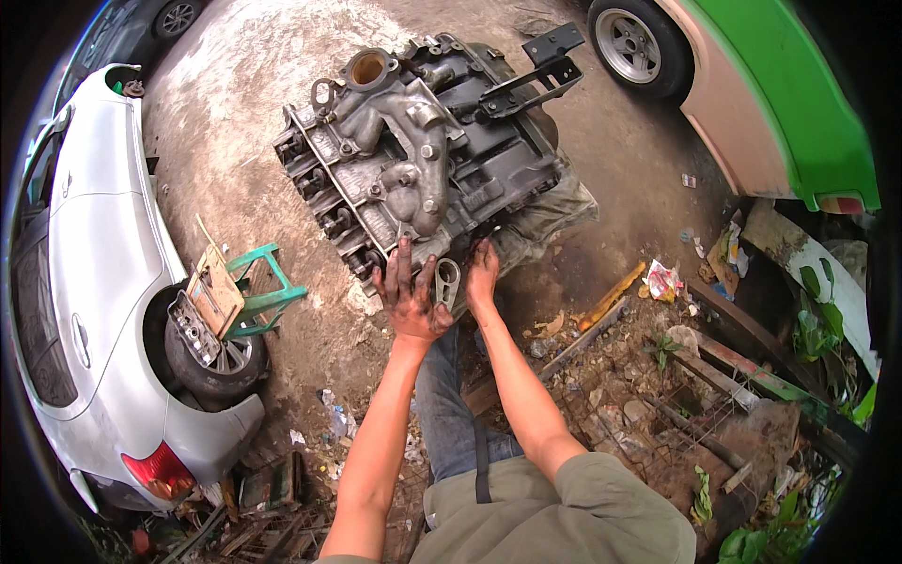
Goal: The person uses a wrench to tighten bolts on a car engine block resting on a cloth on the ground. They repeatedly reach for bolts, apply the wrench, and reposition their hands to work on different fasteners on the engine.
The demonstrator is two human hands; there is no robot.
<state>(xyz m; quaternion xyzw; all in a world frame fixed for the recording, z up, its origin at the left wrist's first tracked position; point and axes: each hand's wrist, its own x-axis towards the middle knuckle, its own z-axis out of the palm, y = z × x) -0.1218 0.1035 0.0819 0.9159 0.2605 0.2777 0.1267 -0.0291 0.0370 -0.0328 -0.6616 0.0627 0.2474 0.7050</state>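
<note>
A greasy metal engine stands on the ground ahead of me, with a cast intake manifold on top. My left hand lies against its near end with dirty fingers spread, close to the manifold's lower end. Between my hands a flat metal bracket with a round hole sticks out toward me. At the engine's near right corner, my right hand has its fingers drawn together; what they pinch, if anything, is hidden. Both hands are blackened with grease.
Cloth-like sheeting lies under the engine's right side. A silver car is at left, with a green stool beside its wheel. A green and pink vehicle stands at upper right. Rubble and planks cover the lower right.
</note>
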